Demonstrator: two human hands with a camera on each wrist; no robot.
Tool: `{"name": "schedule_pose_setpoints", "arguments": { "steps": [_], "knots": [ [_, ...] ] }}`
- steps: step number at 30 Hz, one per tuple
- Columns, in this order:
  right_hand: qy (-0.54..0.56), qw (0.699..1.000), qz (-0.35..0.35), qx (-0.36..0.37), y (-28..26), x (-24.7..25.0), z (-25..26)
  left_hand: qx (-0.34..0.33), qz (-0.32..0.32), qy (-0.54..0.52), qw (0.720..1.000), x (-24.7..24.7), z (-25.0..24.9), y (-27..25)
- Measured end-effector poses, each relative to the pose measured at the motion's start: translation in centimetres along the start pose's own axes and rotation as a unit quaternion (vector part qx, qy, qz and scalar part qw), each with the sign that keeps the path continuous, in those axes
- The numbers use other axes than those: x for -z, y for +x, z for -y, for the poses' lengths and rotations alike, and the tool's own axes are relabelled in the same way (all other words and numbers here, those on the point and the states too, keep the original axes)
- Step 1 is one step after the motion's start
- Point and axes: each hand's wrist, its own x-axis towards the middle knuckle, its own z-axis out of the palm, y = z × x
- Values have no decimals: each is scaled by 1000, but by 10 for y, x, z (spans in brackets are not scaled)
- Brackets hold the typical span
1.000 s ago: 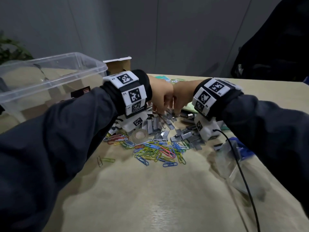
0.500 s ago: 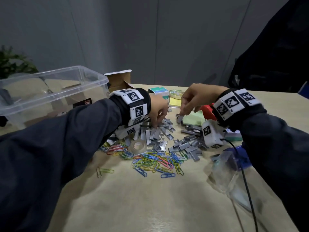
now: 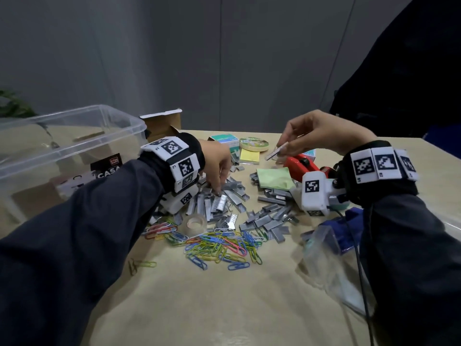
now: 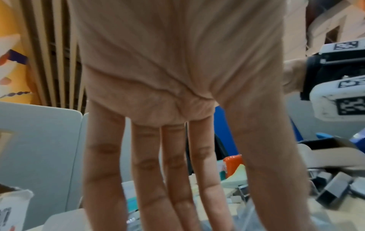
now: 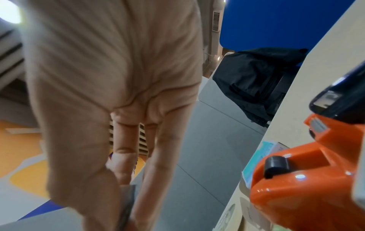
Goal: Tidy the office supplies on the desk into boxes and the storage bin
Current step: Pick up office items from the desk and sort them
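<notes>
On the far left of the desk (image 3: 224,308) stands the clear storage bin (image 3: 74,136), light, rigid and easy to lift by its rim, with an open cardboard box (image 3: 162,126) just behind its right corner; both look roomy enough for the loose stock. Between the arms lies the grey heap of staple strips (image 3: 237,198), and nearer the camera the spread of coloured paper clips (image 3: 219,245). The strips are small, stiff and slick, and likely to snap into shorter pieces if bent, so each is best pinched across its long sides or scooped several at a time. The clips are springy and tangle, so they suit gathering by the handful. The left hand (image 3: 217,163) reaches down into the staple heap, its fingers straight and fingertips touching the strips. The right hand (image 3: 316,136) is raised above the red stapler (image 3: 301,166), pinching one staple strip (image 3: 274,153) between thumb and fingers.
</notes>
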Motion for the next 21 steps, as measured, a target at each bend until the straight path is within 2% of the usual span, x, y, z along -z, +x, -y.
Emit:
{"name": "schedule_pose_setpoints", "arguments": {
  "steps": [5, 7, 9, 13, 17, 21],
  "knots": [
    [0, 1000, 3, 14, 3, -4, 2, -8, 14, 38, 999, -2, -13, 1],
    [-9, 1000, -2, 13, 6, -7, 1, -20, -19, 10, 1000, 0, -10, -1],
    [-8, 1000, -12, 15, 8, -10, -1, -24, -69, -86, 994, 2, -1, -5],
    [24, 996, -56, 69, 9, -11, -1, -58, -107, -341, 932, 10, 13, -16],
    [91, 985, -111, 95, 10, -13, 3, -70, -122, -478, 867, 15, 16, -23],
    [121, 983, -122, 66, 14, -14, 2, -48, -104, -599, 792, 17, 13, -29]
  ]
}}
